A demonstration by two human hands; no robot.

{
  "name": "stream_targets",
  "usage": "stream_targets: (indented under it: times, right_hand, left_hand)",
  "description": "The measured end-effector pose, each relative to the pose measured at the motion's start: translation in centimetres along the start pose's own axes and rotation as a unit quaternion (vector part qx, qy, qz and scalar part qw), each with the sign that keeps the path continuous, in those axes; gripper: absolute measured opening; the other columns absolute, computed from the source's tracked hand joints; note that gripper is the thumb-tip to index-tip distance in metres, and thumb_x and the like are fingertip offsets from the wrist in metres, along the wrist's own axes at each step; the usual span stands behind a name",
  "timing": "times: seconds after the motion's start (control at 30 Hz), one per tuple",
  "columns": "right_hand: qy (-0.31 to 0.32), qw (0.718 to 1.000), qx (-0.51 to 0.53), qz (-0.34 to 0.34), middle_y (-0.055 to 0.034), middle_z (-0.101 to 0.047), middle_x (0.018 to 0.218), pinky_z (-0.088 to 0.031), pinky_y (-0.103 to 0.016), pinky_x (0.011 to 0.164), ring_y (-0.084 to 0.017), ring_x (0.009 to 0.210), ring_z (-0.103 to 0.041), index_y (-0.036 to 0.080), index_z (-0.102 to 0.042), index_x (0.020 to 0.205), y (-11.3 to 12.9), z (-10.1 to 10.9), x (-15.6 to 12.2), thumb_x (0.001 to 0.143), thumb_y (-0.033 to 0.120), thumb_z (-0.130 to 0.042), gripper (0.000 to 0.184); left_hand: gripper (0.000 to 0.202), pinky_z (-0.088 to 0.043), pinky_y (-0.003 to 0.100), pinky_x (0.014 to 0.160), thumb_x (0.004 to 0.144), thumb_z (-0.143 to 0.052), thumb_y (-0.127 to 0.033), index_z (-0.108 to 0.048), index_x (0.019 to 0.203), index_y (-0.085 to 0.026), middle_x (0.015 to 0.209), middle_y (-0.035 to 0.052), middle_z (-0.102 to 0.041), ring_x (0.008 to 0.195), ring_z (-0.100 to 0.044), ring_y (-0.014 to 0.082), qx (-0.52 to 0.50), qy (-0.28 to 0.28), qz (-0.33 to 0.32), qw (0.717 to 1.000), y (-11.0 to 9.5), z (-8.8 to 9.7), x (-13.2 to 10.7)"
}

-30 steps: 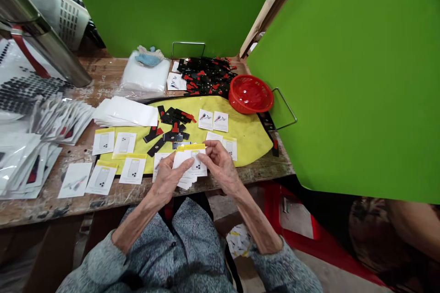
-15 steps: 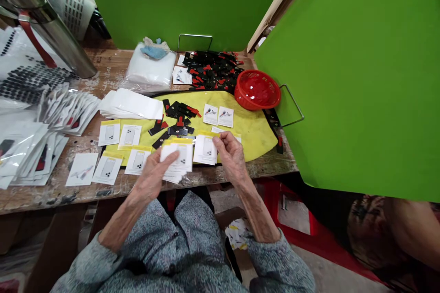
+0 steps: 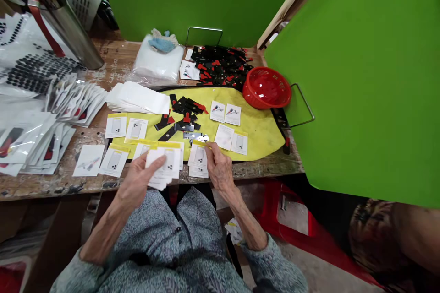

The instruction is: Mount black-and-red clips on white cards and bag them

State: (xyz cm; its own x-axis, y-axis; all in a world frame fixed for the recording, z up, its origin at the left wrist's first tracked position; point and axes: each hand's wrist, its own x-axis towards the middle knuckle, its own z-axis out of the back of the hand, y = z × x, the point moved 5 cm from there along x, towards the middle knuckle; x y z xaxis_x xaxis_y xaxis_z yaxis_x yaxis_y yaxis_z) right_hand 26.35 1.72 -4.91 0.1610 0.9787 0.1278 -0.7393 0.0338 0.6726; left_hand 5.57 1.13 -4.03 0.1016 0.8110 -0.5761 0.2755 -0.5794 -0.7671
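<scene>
My left hand (image 3: 137, 181) grips a small stack of white cards with yellow top strips (image 3: 165, 165) at the table's front edge. My right hand (image 3: 217, 167) pinches one such card (image 3: 198, 158) and presses it down on the yellow cloth (image 3: 254, 135) beside the stack. More of these cards (image 3: 126, 129) lie in rows on the cloth and on the table to the left. A heap of small black and red pieces (image 3: 182, 112) lies in the middle of the cloth.
A red bowl (image 3: 266, 88) sits at the cloth's right end, with a bigger pile of black and red pieces (image 3: 220, 66) behind it. Stacked white sleeves (image 3: 137, 97), filled packets (image 3: 72, 103), a plastic bag (image 3: 156, 62) and a steel flask (image 3: 62, 27) stand left. Green boards wall the back and right.
My right hand drew one card off the stack, carried it right and has brought it down onto the cloth. My left hand with the stack drifted slightly left.
</scene>
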Motion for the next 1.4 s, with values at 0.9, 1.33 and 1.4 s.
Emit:
stream_targets:
  times: [0.9,1.33,1.4]
  right_hand:
    - [0.101,0.976,-0.122,0.149,-0.0121,-0.062,0.106,-0.042,-0.044,0.089,-0.029,0.101,-0.048,0.017,-0.059,0.107,0.8,1.0,0.5,0.092,0.025,-0.052,0.018]
    - [0.062,0.994,-0.047,0.080,-0.0101,-0.061,0.092,-0.041,-0.045,0.088,-0.027,0.093,-0.051,0.021,-0.058,0.091,1.4,1.4,1.7,0.091,0.021,-0.048,0.011]
    - [0.046,0.997,-0.008,0.056,-0.0101,-0.062,0.095,-0.041,-0.044,0.089,-0.026,0.095,-0.052,0.021,-0.060,0.097,1.9,2.2,1.2,0.093,0.026,-0.047,0.014]
  left_hand:
    - [0.026,-0.051,0.032,0.083,0.081,-0.066,-0.036,-0.075,0.101,-0.023,0.097,0.0044,-0.076,0.087,-0.068,0.0236,0.310,0.137,-0.102,0.935,3.3,-3.8,-1.3]
    - [0.036,-0.051,0.026,0.062,0.078,-0.071,-0.042,-0.074,0.107,-0.020,0.086,0.0038,-0.075,0.070,-0.066,0.0177,0.114,0.150,0.008,0.982,3.7,-3.9,-1.3]
    - [0.038,-0.053,0.026,0.067,0.075,-0.074,-0.042,-0.075,0.105,-0.019,0.088,0.0044,-0.076,0.074,-0.068,0.0180,0.071,0.114,0.001,0.991,3.4,-4.0,-0.7]
